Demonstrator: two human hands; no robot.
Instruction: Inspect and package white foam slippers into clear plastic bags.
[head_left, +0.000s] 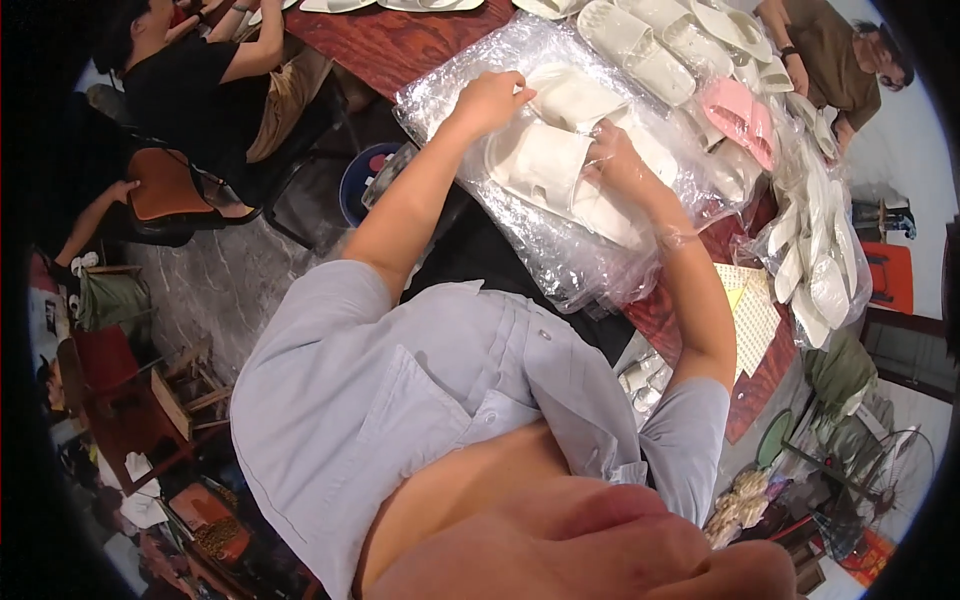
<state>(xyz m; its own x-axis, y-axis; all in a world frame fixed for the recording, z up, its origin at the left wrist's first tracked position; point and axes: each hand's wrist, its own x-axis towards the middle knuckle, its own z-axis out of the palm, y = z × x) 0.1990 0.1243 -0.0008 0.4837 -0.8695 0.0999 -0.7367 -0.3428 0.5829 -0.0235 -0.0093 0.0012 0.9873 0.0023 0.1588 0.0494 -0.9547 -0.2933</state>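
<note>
Slippers look creamy, broad-strapped; left hand and right hand are half-curled, grip unclear.

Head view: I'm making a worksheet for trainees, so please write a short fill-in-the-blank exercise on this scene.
1. The left hand and right hand are at sandals coloured ____.
2. The pink footwear lies nearer the ____ hand.
3. The round tub left of the table is ____.

Missing words: white; right; blue.
</note>
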